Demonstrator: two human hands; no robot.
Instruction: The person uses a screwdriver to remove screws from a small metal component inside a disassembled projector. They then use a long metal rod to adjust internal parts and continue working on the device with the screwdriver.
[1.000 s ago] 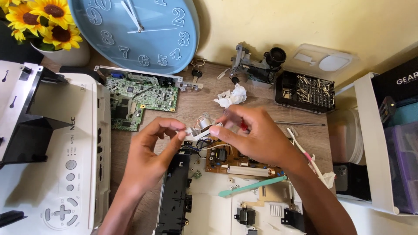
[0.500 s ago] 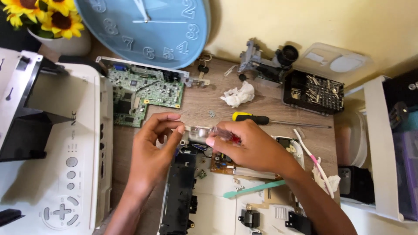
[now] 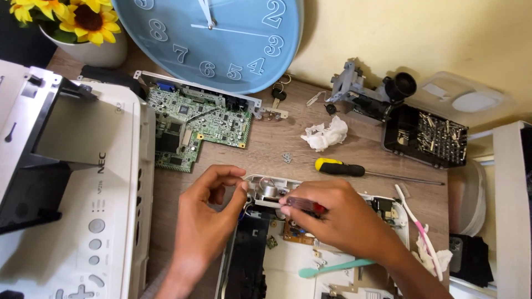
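The left hand (image 3: 208, 218) pinches the left end of a small white plastic part (image 3: 271, 189) with a little round silver piece in it; the part sits at the top edge of the opened white device (image 3: 332, 271) on the wooden table (image 3: 354, 152); the right hand (image 3: 338, 218) has its fingers closed round a red-handled screwdriver (image 3: 302, 205), its tip at the part; a yellow and black screwdriver (image 3: 341, 168) lies just behind; a green circuit board (image 3: 194, 122) lies to the left.

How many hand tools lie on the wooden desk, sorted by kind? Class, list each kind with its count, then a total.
Screwdrivers: 2, yellow-handled screwdriver on the desk, red-handled screwdriver in the right hand
Toothbrushes: 1, pink-and-white toothbrush
Pry tools: 1, teal pry tool
Total: 4
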